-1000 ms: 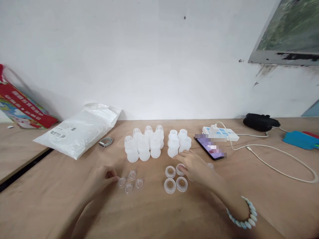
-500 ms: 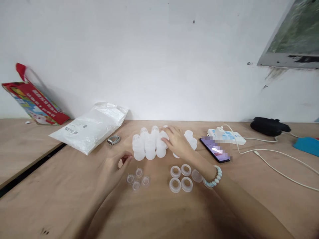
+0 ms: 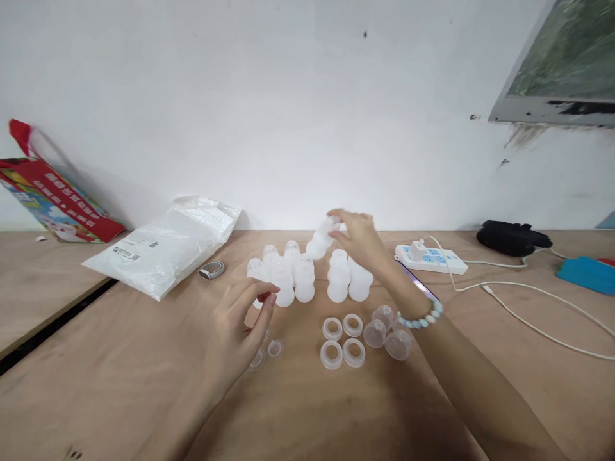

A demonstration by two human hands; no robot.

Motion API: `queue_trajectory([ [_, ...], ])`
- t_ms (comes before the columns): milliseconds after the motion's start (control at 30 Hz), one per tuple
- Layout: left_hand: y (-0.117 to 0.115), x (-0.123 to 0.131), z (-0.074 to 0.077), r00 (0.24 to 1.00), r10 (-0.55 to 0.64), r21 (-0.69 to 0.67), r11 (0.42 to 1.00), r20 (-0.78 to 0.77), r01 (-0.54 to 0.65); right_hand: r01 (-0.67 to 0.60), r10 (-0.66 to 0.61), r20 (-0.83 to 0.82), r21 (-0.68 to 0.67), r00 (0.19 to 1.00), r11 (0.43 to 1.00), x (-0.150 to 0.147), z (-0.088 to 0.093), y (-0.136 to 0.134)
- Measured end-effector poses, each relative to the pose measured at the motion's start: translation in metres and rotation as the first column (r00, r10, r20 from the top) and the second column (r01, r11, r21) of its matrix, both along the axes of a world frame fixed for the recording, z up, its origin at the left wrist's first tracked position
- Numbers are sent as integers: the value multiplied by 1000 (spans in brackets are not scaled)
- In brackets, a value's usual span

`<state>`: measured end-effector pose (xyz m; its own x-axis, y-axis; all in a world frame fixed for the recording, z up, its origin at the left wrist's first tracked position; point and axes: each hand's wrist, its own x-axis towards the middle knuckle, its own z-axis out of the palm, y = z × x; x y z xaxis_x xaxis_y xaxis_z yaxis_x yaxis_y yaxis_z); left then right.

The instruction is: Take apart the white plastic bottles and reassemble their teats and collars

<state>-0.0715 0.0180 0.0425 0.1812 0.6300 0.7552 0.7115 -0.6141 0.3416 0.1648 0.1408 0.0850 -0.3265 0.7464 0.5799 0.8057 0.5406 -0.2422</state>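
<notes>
My right hand (image 3: 353, 234) grips a frosted white baby bottle (image 3: 318, 246) near its clear-looking top and holds it tilted above the table, behind the other bottles. My left hand (image 3: 240, 317) is curled with thumb and forefinger tips almost meeting; I see nothing between them. It hovers in front of several white bottles with clear caps (image 3: 304, 282). Beneath it, clear nipples (image 3: 275, 348) lie partly hidden. Two uncapped white bottles (image 3: 338, 282) stand right of centre. Several translucent rings (image 3: 354, 352) lie in front of them, beside clear domed caps (image 3: 398, 345).
A white plastic parcel (image 3: 161, 250) and a grey watch or band (image 3: 211, 270) lie to the left, with a red bag (image 3: 67, 198) behind. Rightward are a power strip (image 3: 432, 258) with a white cable, a phone (image 3: 417, 282) partly covered by my arm, and a black pouch (image 3: 513, 237).
My right hand has lifted a bottle out from the group, up and toward the wall. My left hand has moved right and nearer the bottles, now covering some nipples. The clear caps are uncovered.
</notes>
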Motion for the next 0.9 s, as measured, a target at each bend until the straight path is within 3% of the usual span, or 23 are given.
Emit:
queue_trajectory([
  [100, -1, 11, 13, 999, 11, 93, 996, 34, -14, -51, 90, -206, 188, 974, 981, 13, 33, -44],
  [167, -5, 20, 21, 999, 35, 154, 987, 18, -37, -138, 191, -233, 224, 954, 965, 11, 45, -82],
  [267, -14, 36, 24, 997, 41, 145, 989, -63, -32, -288, 301, -190, 92, 935, 953, -3, 42, -131],
  [333, -19, 45, 16, 995, 1, -14, 1000, -102, -3, -226, 238, -120, 102, 964, 969, -13, 26, -148],
  [467, -23, 61, -15, 994, -33, -394, 919, -109, -12, -73, 72, 12, 105, 997, 992, -25, -17, -150],
  [600, -25, 70, -34, 991, -134, -648, 757, -20, 89, -30, 27, -63, -44, 998, 999, -26, -46, -141],
  [733, -37, 61, -37, 979, -181, -739, 647, 91, 188, -62, -8, -334, -201, 943, 978, 9, -38, -129],
  [833, -49, 39, -43, 973, -144, -754, 614, 183, 232, 163, -168, -541, -58, 824, 985, 63, -18, -111],
  [900, -55, 23, -49, 959, -54, -735, 631, 277, 248, 297, -270, -536, -37, 800, 954, 95, -13, -100],
])
